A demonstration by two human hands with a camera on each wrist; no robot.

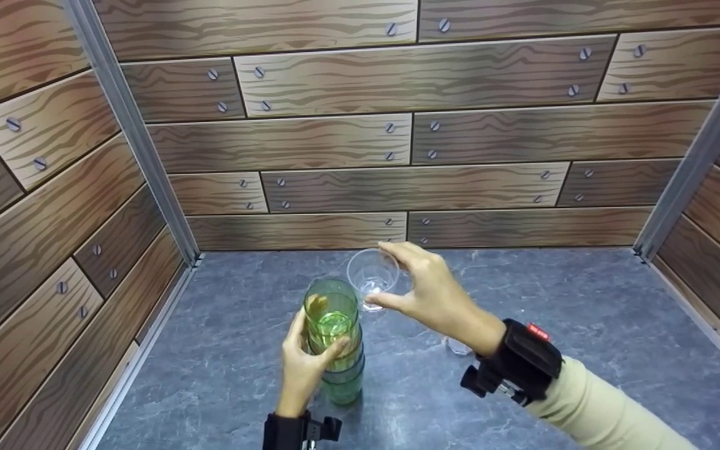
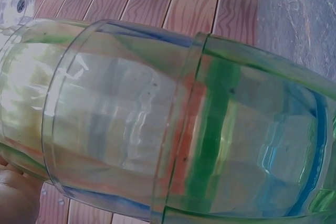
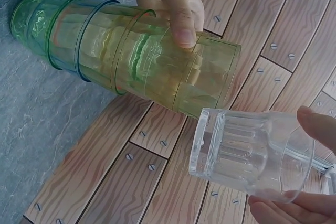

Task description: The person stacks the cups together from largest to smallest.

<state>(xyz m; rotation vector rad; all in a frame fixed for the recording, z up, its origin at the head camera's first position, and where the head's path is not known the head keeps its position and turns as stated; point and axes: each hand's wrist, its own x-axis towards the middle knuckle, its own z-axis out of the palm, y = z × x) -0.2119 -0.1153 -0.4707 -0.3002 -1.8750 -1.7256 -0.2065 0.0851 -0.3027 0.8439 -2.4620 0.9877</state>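
Note:
A tall stack of nested see-through cups (image 1: 342,384), tinted green, blue, orange and yellow, stands upright on the table. Near its top my left hand (image 1: 305,359) grips it, the thumb on the near side and fingers behind. My right hand (image 1: 438,294) pinches a clear ribbed cup (image 3: 247,150) by its rim, between thumb and fingers. That cup is raised beside the stack's open top, to the right of it in the head view. In the right wrist view its thick base sits right by the rim of the top yellow-green cup (image 3: 218,74).
Another clear object (image 1: 459,345) lies on the grey marbled table (image 1: 585,350), partly hidden below my right wrist. Wood-print walls (image 1: 347,144) with metal corner strips enclose the table at the back and both sides.

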